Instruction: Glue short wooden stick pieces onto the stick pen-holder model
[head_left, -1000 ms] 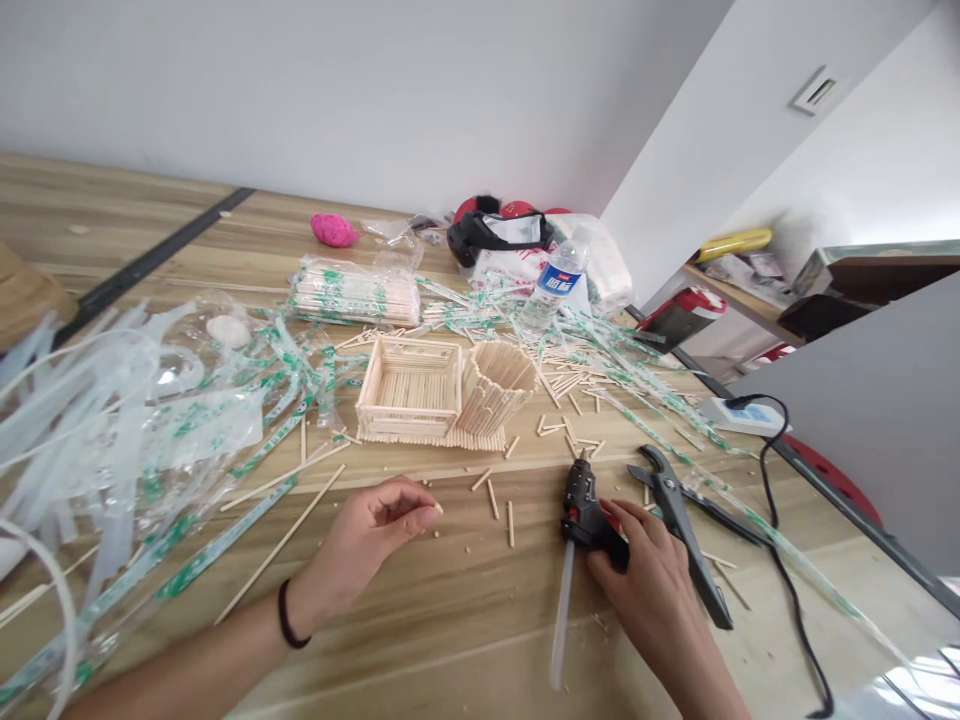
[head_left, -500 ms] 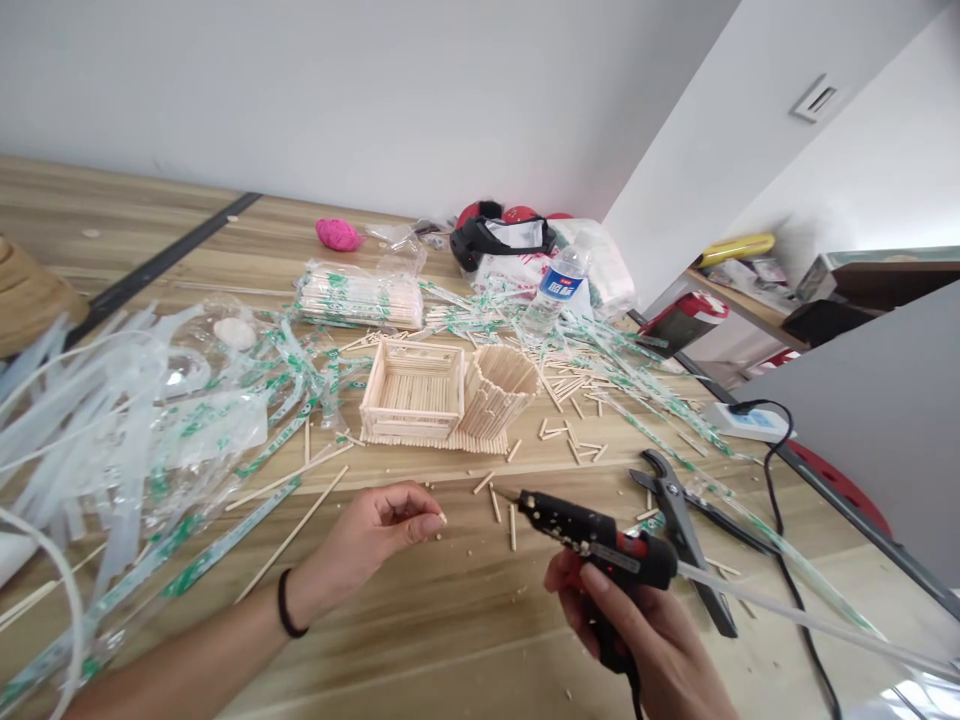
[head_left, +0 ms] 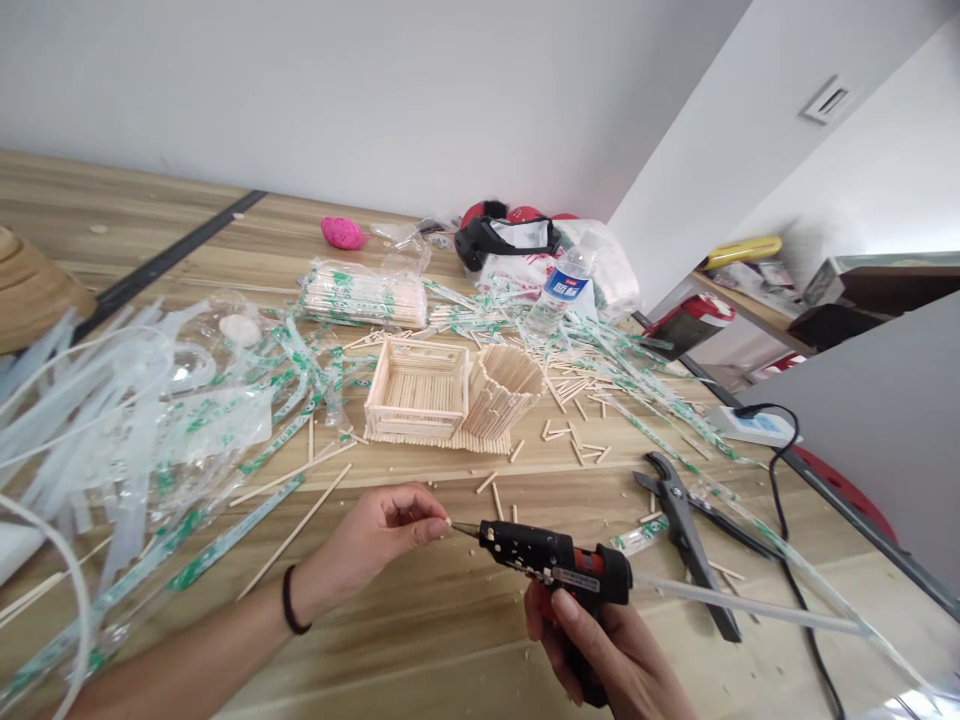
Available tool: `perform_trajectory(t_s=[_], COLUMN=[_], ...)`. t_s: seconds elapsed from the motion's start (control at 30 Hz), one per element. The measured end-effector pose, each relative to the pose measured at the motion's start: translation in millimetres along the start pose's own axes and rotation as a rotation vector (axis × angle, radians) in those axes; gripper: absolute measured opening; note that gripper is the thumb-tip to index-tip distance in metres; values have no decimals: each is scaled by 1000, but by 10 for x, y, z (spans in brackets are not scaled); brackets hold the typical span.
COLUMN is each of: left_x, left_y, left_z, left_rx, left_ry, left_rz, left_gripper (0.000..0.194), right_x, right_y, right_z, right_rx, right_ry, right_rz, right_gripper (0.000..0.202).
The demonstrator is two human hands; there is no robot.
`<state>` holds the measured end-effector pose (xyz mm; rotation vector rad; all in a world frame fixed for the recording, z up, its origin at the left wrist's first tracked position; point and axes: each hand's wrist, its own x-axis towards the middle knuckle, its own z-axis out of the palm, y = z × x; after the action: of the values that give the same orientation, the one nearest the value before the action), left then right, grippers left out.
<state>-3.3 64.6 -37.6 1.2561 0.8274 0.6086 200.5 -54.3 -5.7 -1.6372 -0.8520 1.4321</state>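
My right hand (head_left: 592, 635) is wrapped round the handle of a black hot glue gun (head_left: 536, 550), with a long glue stick (head_left: 742, 598) trailing from its back. The gun's metal nozzle meets the fingertips of my left hand (head_left: 401, 520). Those fingers pinch a small pale piece, perhaps the end of a short wooden stick; most of it is hidden. Beyond both hands sits an open box (head_left: 416, 390) built of wooden sticks, with a slatted cup (head_left: 506, 390) beside it on the same stick base.
Loose short sticks (head_left: 574, 440) lie right of the cup. Cutters (head_left: 682, 530) and a black cable (head_left: 784, 540) are at the right. A water bottle (head_left: 559, 290) and a wrapped stick bundle (head_left: 364, 295) stand behind. Plastic wrappers and clear glue sticks (head_left: 112, 430) cover the left.
My right hand has brought the glue gun leftward, so its nozzle now reaches the piece in my left fingertips. The left hand has stayed almost in place.
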Motion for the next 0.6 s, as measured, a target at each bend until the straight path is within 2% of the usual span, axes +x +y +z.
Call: perform_trajectory(t_s=[0.33, 0.6], left_x=[1, 0], left_y=[-36, -27], left_z=[-6, -9], left_rx=[29, 56], left_ry=[-7, -4], left_rz=[18, 19], left_gripper=[13, 16], right_x=[15, 37], right_y=[15, 27], right_z=[17, 5], right_rx=[17, 21], right_ry=[44, 20], right_rz=[-4, -10], right_gripper=[51, 49])
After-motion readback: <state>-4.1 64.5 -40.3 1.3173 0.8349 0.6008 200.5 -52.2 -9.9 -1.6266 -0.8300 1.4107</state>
